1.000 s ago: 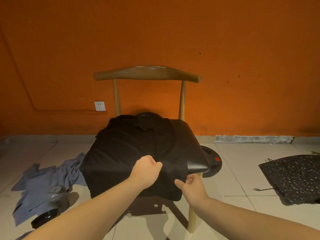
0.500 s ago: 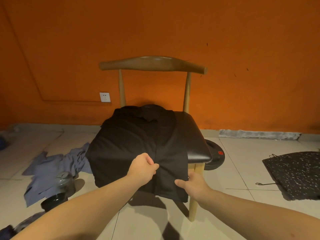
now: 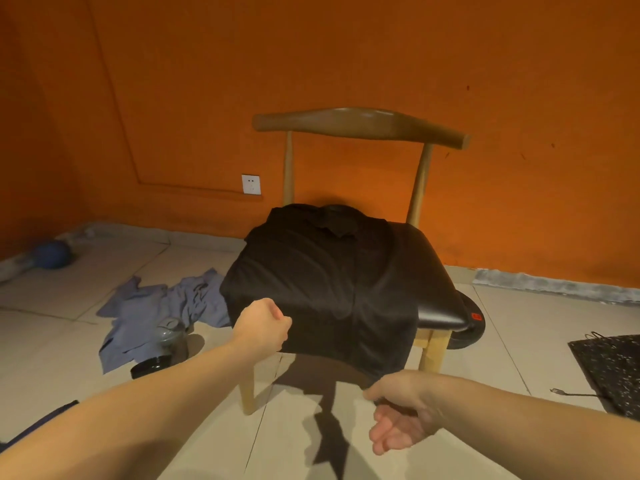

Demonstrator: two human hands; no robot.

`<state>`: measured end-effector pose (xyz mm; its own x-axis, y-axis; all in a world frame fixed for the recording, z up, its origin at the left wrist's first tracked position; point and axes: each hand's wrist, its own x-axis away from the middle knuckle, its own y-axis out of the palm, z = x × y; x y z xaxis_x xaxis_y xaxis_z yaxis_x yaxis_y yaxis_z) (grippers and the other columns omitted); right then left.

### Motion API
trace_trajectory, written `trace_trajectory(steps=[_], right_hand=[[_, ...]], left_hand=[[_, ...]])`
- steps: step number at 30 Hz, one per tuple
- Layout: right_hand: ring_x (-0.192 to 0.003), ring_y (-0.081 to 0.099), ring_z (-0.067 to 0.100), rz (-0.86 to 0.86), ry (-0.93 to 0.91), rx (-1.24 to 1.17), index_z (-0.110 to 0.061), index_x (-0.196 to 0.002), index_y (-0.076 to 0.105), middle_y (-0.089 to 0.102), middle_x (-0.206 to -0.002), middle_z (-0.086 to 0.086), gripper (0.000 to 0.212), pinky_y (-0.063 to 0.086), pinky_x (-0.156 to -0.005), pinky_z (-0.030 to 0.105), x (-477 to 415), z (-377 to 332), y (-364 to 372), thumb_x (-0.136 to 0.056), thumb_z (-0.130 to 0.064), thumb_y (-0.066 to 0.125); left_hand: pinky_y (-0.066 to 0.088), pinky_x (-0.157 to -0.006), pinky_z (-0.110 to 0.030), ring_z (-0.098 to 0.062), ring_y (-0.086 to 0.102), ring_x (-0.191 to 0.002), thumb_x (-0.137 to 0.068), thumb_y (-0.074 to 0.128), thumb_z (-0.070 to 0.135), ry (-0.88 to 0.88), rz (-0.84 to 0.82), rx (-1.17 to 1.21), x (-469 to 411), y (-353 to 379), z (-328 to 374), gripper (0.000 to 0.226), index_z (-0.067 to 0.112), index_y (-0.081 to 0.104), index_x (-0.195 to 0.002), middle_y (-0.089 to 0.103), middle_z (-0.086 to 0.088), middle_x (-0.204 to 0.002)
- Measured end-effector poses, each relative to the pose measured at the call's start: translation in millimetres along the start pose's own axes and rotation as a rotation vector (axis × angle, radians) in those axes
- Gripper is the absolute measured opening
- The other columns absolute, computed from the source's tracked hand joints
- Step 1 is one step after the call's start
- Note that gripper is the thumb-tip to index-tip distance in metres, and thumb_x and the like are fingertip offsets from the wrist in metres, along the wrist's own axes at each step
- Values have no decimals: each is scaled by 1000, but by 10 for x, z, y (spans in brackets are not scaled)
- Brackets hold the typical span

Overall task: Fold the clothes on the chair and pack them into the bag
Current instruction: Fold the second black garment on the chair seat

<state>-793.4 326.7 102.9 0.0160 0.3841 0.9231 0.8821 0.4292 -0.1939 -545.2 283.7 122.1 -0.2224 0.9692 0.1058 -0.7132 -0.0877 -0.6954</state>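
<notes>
A black shirt (image 3: 322, 282) lies spread over the seat of a wooden chair (image 3: 360, 124), collar toward the backrest, its lower part hanging over the seat's front edge. My left hand (image 3: 261, 325) is a fist that grips the hanging hem at its left end. My right hand (image 3: 401, 415) is lower, palm turned up under the hem's right corner, with the thumb pinching the fabric. The hem runs taut between the two hands. A black speckled bag (image 3: 613, 372) lies flat on the floor at the right edge.
A blue-grey garment (image 3: 152, 306) is crumpled on the tiles left of the chair, with a glass jar (image 3: 166, 341) beside it. A blue ball (image 3: 52, 254) sits by the left wall. A black round object (image 3: 472, 323) lies behind the chair's right leg.
My left hand slid left along the hem to its left end. My right hand dropped to the right corner and turned palm up. The view swung left.
</notes>
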Motion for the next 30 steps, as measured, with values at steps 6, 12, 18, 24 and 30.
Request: trace_trajectory(steps=[6,12,18,24,30], right_hand=[[-72,77,22,131,-379,243,-1,-103,65,77,-84,14,26,61,-63,27,399,-789,485,-102,-27,60],[-79,71,16,545,-1098,346,-21,-89,69,71,-85,0,12,63,-76,33,542,-1830,747,-94,-11,64],[-89,70,24,544,-1144,392,-20,-93,67,69,-96,5,15,62,-84,41,303,-2696,1034,-92,-5,68],[-83,75,33,591,-955,464,-2,-96,65,71,-89,12,31,63,-81,42,158,-3158,1275,-93,-32,73],[-76,65,25,704,-812,681,-7,-111,61,61,-91,6,41,61,-77,33,118,-3287,1441,-88,-39,74]], left_hand=[[50,-73,-36,-31,63,-93,-96,64,23,-176,186,75,-154,-519,-420,30,8,50,-118,64,-17,-109],[48,-98,-47,-36,55,-115,-93,73,23,-280,98,378,-261,-697,-480,68,4,32,-144,48,-21,-143],[44,-105,-40,-31,53,-131,-97,69,23,-246,7,501,-313,-682,-491,52,7,49,-143,52,-9,-147],[35,-62,-27,-15,44,-64,-97,68,28,-194,-64,395,-310,-703,-628,42,13,39,-70,37,-4,-68],[49,-64,-21,-14,62,-74,-97,66,41,-163,-218,326,-191,-827,-767,35,11,55,-82,60,-4,-79]])
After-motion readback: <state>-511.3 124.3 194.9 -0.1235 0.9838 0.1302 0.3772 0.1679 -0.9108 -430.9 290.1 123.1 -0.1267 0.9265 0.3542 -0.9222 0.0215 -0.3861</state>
